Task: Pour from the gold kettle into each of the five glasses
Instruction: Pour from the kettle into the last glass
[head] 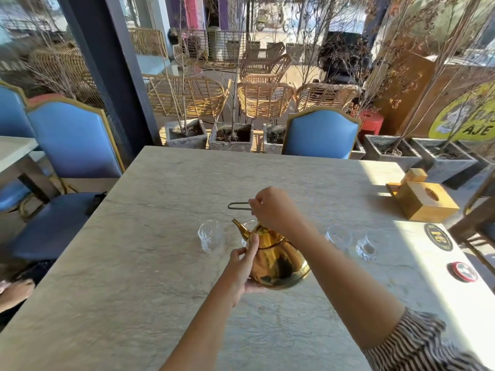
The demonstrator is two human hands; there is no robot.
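Table edges: the pale stone table runs from a far edge just before a blue chair to the bottom of the view; its left edge slants down beside another blue chair; the right part lies in a bright sun patch
Open room: the left half and near part of the tabletop are bare; the right side holds a wooden box, a dark round disc and a red-rimmed round disc
Kettle place: the gold kettle is near the table's middle, within the row of glasses; whether its base touches the top I cannot tell
Kettle direction: its spout points up and to the far left, toward glass 1; its body leans that way, long axis running from near right to far left
Handle: the thin dark wire handle is raised above the kettle, its loop reaching left
Glasses: 4 can be made out; glass 1 stands left of the spout; glass 2 sits just behind the spout, mostly hidden; glass 3 and glass 4 stand right of the forearm, glass 4 in the sunlight; the 5th is out of sight
Right hand: the right hand is closed around the handle's near end, arm stretched from the lower right, striped sleeve at the elbow
Left hand: the left hand is clamped on the kettle's left flank, thumb up against the lid rim, fingers under the belly; arm coming from bottom centre
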